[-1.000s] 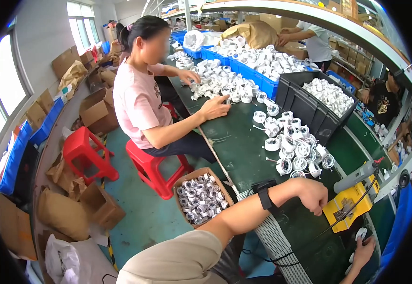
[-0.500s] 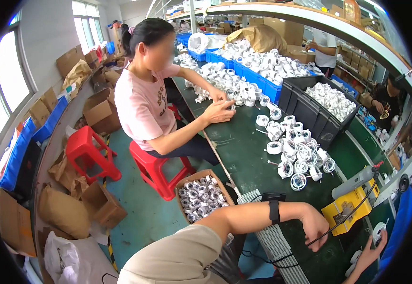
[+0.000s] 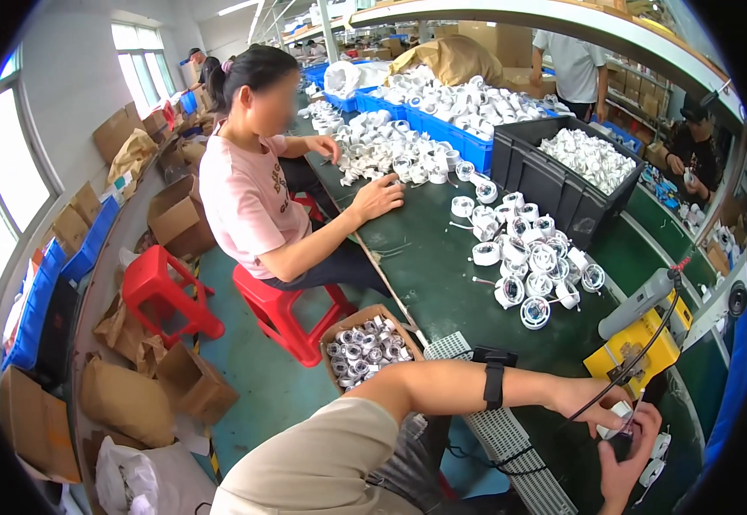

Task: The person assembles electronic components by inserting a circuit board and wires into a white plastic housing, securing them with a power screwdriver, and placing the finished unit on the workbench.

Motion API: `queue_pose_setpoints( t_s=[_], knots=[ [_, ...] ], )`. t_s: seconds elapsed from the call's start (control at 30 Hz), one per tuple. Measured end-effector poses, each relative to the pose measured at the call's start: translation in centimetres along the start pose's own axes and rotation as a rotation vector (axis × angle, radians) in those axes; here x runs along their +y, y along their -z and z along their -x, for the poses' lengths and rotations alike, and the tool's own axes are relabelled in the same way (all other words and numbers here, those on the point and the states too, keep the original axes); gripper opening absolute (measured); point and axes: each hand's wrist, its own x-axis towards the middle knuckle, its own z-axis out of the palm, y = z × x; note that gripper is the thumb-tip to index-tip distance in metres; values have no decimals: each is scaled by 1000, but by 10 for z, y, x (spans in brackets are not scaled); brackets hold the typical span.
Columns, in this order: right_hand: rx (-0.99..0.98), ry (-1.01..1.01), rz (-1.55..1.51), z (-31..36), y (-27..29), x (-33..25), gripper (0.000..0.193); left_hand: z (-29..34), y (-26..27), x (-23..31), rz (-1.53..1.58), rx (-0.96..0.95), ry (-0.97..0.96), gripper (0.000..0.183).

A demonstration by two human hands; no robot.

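Both my hands are on one small white round housing (image 3: 618, 419) with a dark inside, held over the green bench. My left hand (image 3: 586, 400) grips it from the left, fingers curled on its edge. From the right, my right hand (image 3: 632, 445) closes its fingers and thumb around it; part of the housing is hidden by the fingers. Just beyond them stands a yellow holder (image 3: 644, 365) with a grey cylindrical tool (image 3: 639, 307) above it and a black cord hanging across. More white housings (image 3: 653, 470) lie beside my right hand.
Many white round housings (image 3: 536, 257) are spread over the green bench (image 3: 442, 283). A black crate (image 3: 519, 176) and blue bins (image 3: 468, 146) hold white parts. A co-worker (image 3: 249, 197) sits at left on a red stool (image 3: 275, 313). A cardboard box (image 3: 365, 348) of parts stands below the bench edge.
My right hand has brought a white housing leftward from the far right. My left hand has risen slightly and taken hold of it too. The co-worker's hands have come apart.
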Motion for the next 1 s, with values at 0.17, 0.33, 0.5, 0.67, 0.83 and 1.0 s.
queue_pose_setpoints(
  t_s=[0.17,0.33,0.5,0.67,0.83,1.0],
  knots=[
    [106,-474,-625,3,2,21,25,-2,5,-2,-224,74,-142,54],
    [-126,-571,-555,7,0,37,10,-2,6,-6,-226,111,-134,55],
    [-58,-514,-636,6,-8,29,6,-3,7,-14,-191,142,-190,49],
    [-18,-585,-720,5,-12,36,11,1,2,-4,-195,139,-173,41],
    [133,-540,-856,17,-10,47,13,-2,-3,-1,-84,178,-33,31],
    [207,-687,-741,3,-10,12,14,-1,0,-5,259,184,113,38]
  ],
)
